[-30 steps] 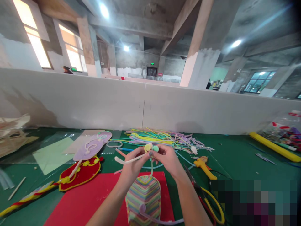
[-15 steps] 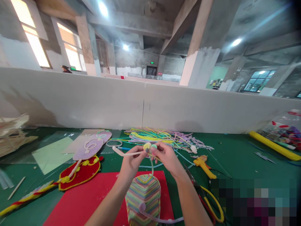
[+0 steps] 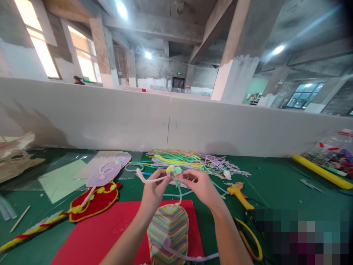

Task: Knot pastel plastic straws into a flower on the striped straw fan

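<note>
Your left hand is nearly closed, thumb and finger pinching the small coiled piece by its yellow side, above the top of the striped oval. Your right hand has its thumb and forefinger close together at the green side, the other fingers loosely curled; you can't tell here whether they grip or only touch. Compared with a second ago, the coiled piece sits slightly higher and further left, and your right hand has shifted a little outward. Your right forearm now covers the scissor blades that showed beside it, leaving the yellow handle in view. The white strip reaches out past your left hand, its free end raised and bent where it hung lower before. The striped oval remains on the red sheet, on the green tabletop, with the purple strip across it.
</note>
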The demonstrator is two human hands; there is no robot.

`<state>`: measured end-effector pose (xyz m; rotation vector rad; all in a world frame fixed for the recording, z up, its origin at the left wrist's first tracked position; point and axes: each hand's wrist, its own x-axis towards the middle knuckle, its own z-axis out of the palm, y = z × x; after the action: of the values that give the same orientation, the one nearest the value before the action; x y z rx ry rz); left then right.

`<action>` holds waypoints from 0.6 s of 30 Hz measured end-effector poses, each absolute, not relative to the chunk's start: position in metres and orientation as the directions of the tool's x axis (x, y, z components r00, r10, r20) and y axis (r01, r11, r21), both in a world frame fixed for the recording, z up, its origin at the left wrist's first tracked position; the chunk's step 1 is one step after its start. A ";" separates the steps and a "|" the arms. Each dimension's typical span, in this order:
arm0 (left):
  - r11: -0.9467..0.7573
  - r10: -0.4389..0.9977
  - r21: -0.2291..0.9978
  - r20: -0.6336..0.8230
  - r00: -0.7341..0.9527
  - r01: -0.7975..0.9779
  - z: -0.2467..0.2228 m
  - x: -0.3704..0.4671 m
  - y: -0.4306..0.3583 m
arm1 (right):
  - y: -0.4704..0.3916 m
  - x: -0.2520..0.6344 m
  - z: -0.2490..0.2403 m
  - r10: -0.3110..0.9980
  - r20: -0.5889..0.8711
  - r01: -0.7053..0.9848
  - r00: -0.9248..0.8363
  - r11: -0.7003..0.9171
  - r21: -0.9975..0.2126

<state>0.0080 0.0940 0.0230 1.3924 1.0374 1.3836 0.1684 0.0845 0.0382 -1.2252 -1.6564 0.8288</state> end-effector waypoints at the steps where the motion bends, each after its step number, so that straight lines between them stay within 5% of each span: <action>1: -0.266 0.963 0.963 0.267 0.032 -0.033 0.023 0.009 0.094 | 0.084 0.168 0.039 0.955 0.272 0.371 -0.120 0.298 -0.880; 10: -0.221 0.975 0.964 0.217 -0.042 -0.146 0.014 0.011 0.103 | 0.085 0.162 0.036 0.974 0.202 0.303 -0.103 0.224 -0.926; 18: -0.177 0.984 0.971 0.174 -0.036 -0.160 0.017 0.011 0.101 | 0.073 0.155 0.046 0.954 0.298 0.496 -0.023 0.270 -0.826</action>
<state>0.0107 0.1006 0.0171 1.2021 1.0142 1.4269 0.1551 0.0728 0.0462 -1.3538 -1.6545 0.6505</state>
